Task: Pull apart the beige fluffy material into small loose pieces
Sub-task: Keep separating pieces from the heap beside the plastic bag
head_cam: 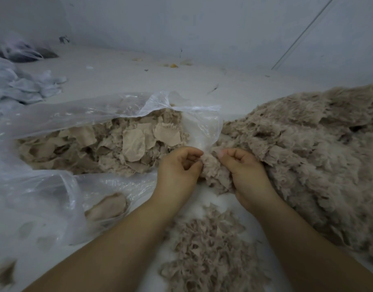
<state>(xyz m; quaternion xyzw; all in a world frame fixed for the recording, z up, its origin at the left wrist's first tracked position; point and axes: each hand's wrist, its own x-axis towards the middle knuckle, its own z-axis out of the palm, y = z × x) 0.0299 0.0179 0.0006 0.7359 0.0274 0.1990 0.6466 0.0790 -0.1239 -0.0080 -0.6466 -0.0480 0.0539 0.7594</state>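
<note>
A clump of beige fluffy material sits between my two hands at the centre. My left hand pinches its left edge with curled fingers and thumb. My right hand grips its right side, fingers curled around it. A large heap of the same fluffy material spreads to the right, touching the clump. Small torn pieces lie in a loose pile below my hands, between my forearms.
A clear plastic bag lies open at the left, filled with beige fabric scraps. Crumpled white plastic lies at the far left. A grey wall rises behind the pale floor, with small bits of debris along it.
</note>
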